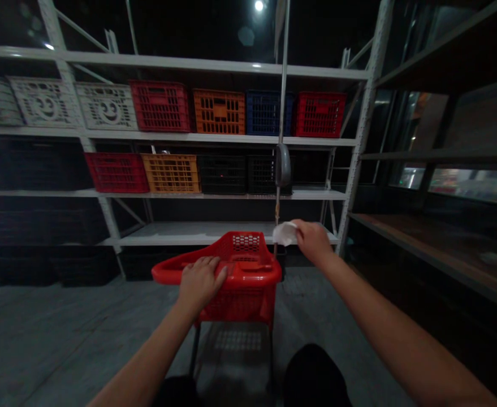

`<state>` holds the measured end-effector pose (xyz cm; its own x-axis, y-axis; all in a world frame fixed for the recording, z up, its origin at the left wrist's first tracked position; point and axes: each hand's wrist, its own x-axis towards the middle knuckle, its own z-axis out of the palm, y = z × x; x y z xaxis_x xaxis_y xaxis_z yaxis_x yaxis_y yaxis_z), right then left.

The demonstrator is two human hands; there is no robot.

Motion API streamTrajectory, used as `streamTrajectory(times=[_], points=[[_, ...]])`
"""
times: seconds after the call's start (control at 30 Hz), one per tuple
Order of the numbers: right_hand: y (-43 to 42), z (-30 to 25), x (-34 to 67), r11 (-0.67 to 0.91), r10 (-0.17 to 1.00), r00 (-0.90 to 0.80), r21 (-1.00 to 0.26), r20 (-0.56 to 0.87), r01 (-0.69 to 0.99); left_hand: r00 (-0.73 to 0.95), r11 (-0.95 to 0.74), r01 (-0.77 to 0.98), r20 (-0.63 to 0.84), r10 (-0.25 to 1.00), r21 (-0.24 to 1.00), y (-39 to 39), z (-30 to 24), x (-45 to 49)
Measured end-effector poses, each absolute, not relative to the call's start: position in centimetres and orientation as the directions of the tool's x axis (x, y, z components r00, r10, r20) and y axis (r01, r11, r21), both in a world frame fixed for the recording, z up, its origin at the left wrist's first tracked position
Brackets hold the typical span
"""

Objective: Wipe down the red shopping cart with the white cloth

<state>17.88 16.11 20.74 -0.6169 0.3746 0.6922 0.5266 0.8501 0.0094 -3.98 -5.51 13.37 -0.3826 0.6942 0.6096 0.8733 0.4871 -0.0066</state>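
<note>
A red plastic shopping cart point(248, 308) on thin dark legs stands right in front of me. My left hand point(201, 280) rests over its near rim, fingers curled across the top and thumb to the right. A crumpled white cloth or tissue point(285, 233) is pinched in my right hand point(312, 240), just above the cart's right side. Close behind the cloth hangs a thin pole or cord with a grey oval piece point(282, 165) on it. The undersides of the left fingers are hidden.
White metal shelving point(214, 137) spans the back and holds several plastic crates, among them an orange crate point(219, 111), a blue crate point(269, 113) and a yellow crate point(172, 172). Dark shelves point(426, 240) run along the right. The floor point(74, 333) is grey concrete.
</note>
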Motion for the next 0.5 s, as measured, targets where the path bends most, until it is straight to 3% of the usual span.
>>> streamTrajectory(times=[0.07,0.17,0.3,0.43,0.5], points=[[16.5,21.1,19.8,0.644,0.613,-0.365,-0.176,0.701,0.744,-0.375,0.481,0.877,0.617,0.692,-0.006,-5.3,13.4,-3.8],[16.0,19.4,20.0,0.512,0.74,-0.201,-0.345,0.642,0.787,-0.36,0.474,0.88,0.629,0.689,-0.015,-4.8,13.4,-3.4],[12.4,12.6,16.2,0.669,0.739,-0.487,-0.587,0.465,0.456,-0.353,0.464,0.886,0.638,0.685,-0.009,-4.2,13.3,-2.9],[10.8,7.2,13.9,0.669,0.702,-0.426,-0.734,0.571,0.119,-0.361,0.452,0.892,0.619,0.697,0.01,-4.0,13.4,-2.8],[11.9,6.8,13.9,0.584,0.749,-0.409,-0.811,0.521,0.037,-0.354,0.449,0.894,0.613,0.706,-0.001,-4.0,13.4,-2.8]])
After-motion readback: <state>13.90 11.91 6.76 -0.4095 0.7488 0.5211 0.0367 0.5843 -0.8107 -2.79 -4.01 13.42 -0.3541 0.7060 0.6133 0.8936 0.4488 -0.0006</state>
